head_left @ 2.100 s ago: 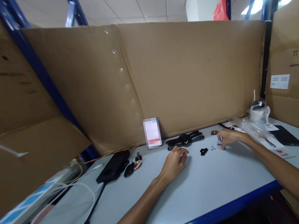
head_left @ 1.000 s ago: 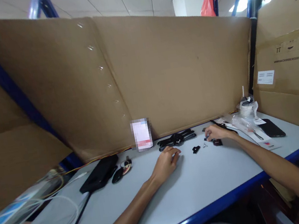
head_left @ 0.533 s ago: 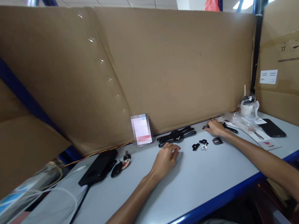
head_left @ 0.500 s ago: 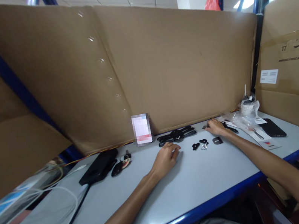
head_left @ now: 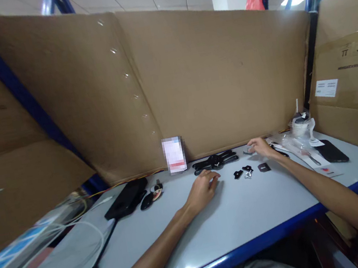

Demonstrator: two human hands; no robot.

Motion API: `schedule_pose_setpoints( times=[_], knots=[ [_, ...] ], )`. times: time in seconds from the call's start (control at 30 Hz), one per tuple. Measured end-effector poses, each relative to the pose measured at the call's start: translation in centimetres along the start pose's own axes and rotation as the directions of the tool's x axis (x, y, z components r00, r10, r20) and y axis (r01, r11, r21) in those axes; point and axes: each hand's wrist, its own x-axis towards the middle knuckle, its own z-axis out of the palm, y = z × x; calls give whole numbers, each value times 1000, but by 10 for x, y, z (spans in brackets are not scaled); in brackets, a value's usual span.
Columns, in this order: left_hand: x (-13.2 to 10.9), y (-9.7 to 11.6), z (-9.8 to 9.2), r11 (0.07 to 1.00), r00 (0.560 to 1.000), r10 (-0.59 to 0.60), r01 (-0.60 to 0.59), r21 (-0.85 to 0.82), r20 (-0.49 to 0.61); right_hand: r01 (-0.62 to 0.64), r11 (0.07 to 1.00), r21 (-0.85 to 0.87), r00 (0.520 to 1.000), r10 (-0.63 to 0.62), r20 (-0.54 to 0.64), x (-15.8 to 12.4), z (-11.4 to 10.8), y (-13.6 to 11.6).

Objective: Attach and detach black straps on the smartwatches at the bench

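Though too small to tell the grip, seemingly touching a grey piece (head_left: pixel 248 151) far on the table (head_left: pixel 234 220) with right hand (head_left: pixel 262 147); resting left hand (head_left: pixel 204 189) half-curled, empty, near black parts (head_left: pixel 238 173).

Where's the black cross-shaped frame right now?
In the head view the black frame lies mid-table by the cardboard wall, just beyond the left hand and left of the right hand.

The bench (head_left: pixel 248 218) is smooth pale grey with a soft sheen, its edge glossy blue-painted metal. At 12 o'clock the cardboard wall (head_left: pixel 225 80) is matt brown, with shiny clear tape (head_left: pixel 135 96). The small black parts (head_left: pixel 238 173) look like matt plastic, and the bit (head_left: pixel 248 176) beside them like bright metal. At 2 o'clock lie crinkly clear plastic bags (head_left: pixel 292 144) and a glossy black phone (head_left: pixel 332 152).
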Motion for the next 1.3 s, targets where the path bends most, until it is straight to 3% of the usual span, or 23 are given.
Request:
schedule_pose_setpoints(
  times=[0.1, 0.2, 0.3, 0.4, 0.5, 0.6, 0.67, 0.73, 0.83, 0.93, 1.17, 1.3],
  knots=[
    [-1, 7, 1, 999, 1000, -26, 26, -45, 12, 43, 974, 222, 992, -67, 103, -17, 11, -20],
    [-3, 17, 2, 991, 997, -63, 68, -115, 46, 63, 897, 438, 938, -203, 281, -42, 29, -41],
    [-4, 23, 4, 983, 994, -86, 95, -156, 63, 66, 866, 496, 871, -292, 394, -63, 45, -55],
    [-3, 21, 5, 958, 987, -145, 159, -240, 76, 54, 865, 499, 838, -311, 449, -68, 49, -61],
    [0, 15, 7, 918, 979, -187, 205, -340, 88, 157, 907, 390, 876, -311, 369, -61, 37, -59],
    [1, 10, 8, 921, 979, -180, 200, -334, 90, 341, 940, -30, 930, -332, 160, -52, 13, -52],
    [0, 9, 8, 939, 979, -171, 195, -283, 108, 344, 879, -330, 937, -300, 178, -48, -7, -46],
    [-1, 9, 8, 961, 979, -163, 186, -205, 122, 329, 825, -460, 933, -210, 291, -47, -26, -40],
    [-4, 9, 9, 988, 982, -146, 151, -36, 117, 313, 796, -518, 893, -60, 446, -47, -47, -33],
    [-6, 8, 10, 984, 980, -158, 146, 103, 121, 299, 792, -533, 833, 56, 551, -49, -54, -31],
    [-7, 12, 7, 965, 969, -195, 161, 209, 153, 181, 839, -513, 790, 187, 584, -50, -44, -32],
    [-7, 17, 2, 968, 978, -171, 144, 204, 121, 201, 865, -460, 768, 152, 622, -44, -49, -26]
  ],
)
